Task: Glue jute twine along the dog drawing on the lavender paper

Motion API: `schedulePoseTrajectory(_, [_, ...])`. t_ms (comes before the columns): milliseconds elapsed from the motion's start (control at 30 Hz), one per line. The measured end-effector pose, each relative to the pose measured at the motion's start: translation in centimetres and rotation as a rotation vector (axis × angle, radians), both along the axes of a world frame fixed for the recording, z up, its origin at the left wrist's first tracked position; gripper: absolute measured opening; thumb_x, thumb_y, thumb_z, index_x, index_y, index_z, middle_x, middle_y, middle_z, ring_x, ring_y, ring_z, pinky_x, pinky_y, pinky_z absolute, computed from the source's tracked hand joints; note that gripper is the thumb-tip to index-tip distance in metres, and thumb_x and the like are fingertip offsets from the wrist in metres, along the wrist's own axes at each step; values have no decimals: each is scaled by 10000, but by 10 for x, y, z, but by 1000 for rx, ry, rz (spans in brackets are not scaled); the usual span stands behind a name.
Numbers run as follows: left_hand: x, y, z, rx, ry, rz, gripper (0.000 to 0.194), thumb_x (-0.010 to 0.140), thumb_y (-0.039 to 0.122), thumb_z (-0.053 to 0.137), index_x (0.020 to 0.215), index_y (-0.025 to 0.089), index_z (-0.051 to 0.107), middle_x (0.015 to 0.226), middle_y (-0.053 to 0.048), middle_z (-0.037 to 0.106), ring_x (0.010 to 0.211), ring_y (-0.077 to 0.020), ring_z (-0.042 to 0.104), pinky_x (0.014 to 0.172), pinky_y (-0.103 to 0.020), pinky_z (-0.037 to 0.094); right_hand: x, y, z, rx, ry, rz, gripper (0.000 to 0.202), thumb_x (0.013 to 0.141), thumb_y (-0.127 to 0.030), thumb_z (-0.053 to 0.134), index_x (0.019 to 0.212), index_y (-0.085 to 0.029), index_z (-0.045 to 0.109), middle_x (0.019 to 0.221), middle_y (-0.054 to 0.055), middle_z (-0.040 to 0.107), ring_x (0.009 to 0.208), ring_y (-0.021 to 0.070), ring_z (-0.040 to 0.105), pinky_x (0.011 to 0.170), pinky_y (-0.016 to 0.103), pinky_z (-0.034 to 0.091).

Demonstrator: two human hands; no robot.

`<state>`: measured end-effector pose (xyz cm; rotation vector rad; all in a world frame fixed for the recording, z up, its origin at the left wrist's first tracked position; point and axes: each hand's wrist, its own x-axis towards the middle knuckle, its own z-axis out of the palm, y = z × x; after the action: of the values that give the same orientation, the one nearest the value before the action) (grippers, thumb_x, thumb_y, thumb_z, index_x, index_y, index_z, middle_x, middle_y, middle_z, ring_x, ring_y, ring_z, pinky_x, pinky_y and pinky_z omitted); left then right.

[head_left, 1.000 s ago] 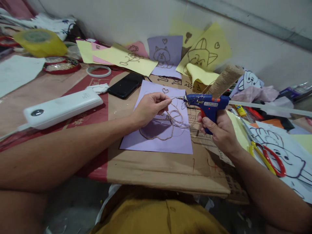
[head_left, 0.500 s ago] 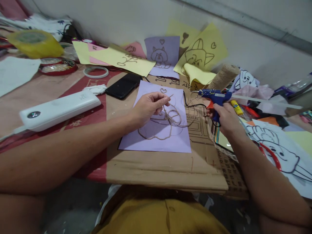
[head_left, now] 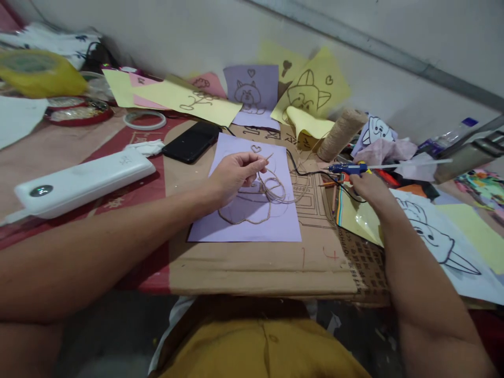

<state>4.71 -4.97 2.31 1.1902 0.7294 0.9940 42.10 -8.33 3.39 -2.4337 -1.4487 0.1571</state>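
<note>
My left hand [head_left: 244, 172] pinches one end of a brown twine [head_left: 273, 187] above a purple sheet of paper [head_left: 240, 231]. Loops of that twine hang over the sheet, and part of it lies along a drawn outline. A small twine heart [head_left: 255, 149] sits near the sheet's top edge. Off to the right, my right hand [head_left: 368, 188] is closed on a blue glue gun [head_left: 348, 168], low over the cardboard. A long clear glue stick [head_left: 409, 164] juts from the gun's back, and its nozzle points left. My palm hides most of the gun's handle.
A black phone [head_left: 191, 142] and a white power bank [head_left: 84, 184] lie left of the sheet. Behind stand a twine spool [head_left: 342, 134] and several paper drawings against the wall. A black cord [head_left: 299, 170] crosses the cardboard [head_left: 244, 268]. Drawings on white paper [head_left: 437, 236] lie at the right.
My right hand has lowered the glue gun, turning it from upright to nearly flat on its side. My left hand still pinches the twine over the sheet. The view has shifted slightly right.
</note>
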Motion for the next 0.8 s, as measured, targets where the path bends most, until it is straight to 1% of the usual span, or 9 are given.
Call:
schedulePoseTrajectory(100, [1,-3,3,-10,-3,-14,160,870,242,739,780,129,672,548,48,510,444,-31,342,431,-210,187,-15,-6,5,4,-167,-65,401,930,-428,527,930,-68,702,1129,342,674,1201,465,609,1031,632,436])
schedulePoseTrajectory(167, [2,-4,3,-2,-16,-28,160,860,246,752,784,129,675,591,37,548,460,-27,354,439,-206,199,-34,-13,10,151,-219,11,388,943,-417,536,1065,-87,699,1253,299,644,1263,414,567,1089,599,411])
schedulePoseTrajectory(200, [3,-4,2,5,-23,-35,161,849,250,765,789,129,678,621,29,573,471,-26,364,444,-204,206,-46,-17,12,291,-194,106,342,942,-382,548,1090,-113,698,1241,254,655,1226,364,584,1082,553,431])
schedulePoseTrajectory(267, [4,-4,0,22,-27,-42,165,819,258,792,806,132,686,689,14,620,494,-27,390,454,-200,225,-75,-23,16,562,21,369,275,941,-357,577,1095,-169,705,1118,150,687,1034,264,636,972,454,507])
schedulePoseTrajectory(333, [4,-4,-2,33,-25,-47,183,798,269,813,822,133,692,732,5,648,509,-28,405,465,-197,244,-106,-27,17,685,319,569,270,935,-397,637,1117,-216,721,1039,78,678,924,207,629,861,384,531])
schedulePoseTrajectory(433, [3,-5,-4,53,-37,-82,222,811,317,822,850,134,701,770,-4,669,526,-30,410,486,-192,265,-147,-24,15,672,596,728,337,906,-436,724,1207,-285,741,1003,30,640,874,166,587,814,336,520])
schedulePoseTrajectory(533, [2,-7,-4,86,-82,-139,266,836,378,821,857,138,709,797,-5,665,538,-29,402,496,-194,263,-173,-17,11,619,725,776,383,873,-482,768,1223,-324,762,999,17,637,866,157,559,806,326,516])
schedulePoseTrajectory(700, [3,-8,-4,91,-101,-171,335,816,455,840,846,147,712,745,9,605,553,-44,392,512,-202,269,-189,-10,4,539,906,756,333,881,-492,759,1172,-333,795,1143,22,691,968,165,607,854,323,526])
schedulePoseTrajectory(800, [3,-9,-6,104,-84,-197,356,813,477,839,846,143,721,748,1,603,562,-50,406,519,-203,281,-192,-10,3,565,996,754,201,859,-451,791,992,-308,835,985,8,704,873,146,605,806,302,513])
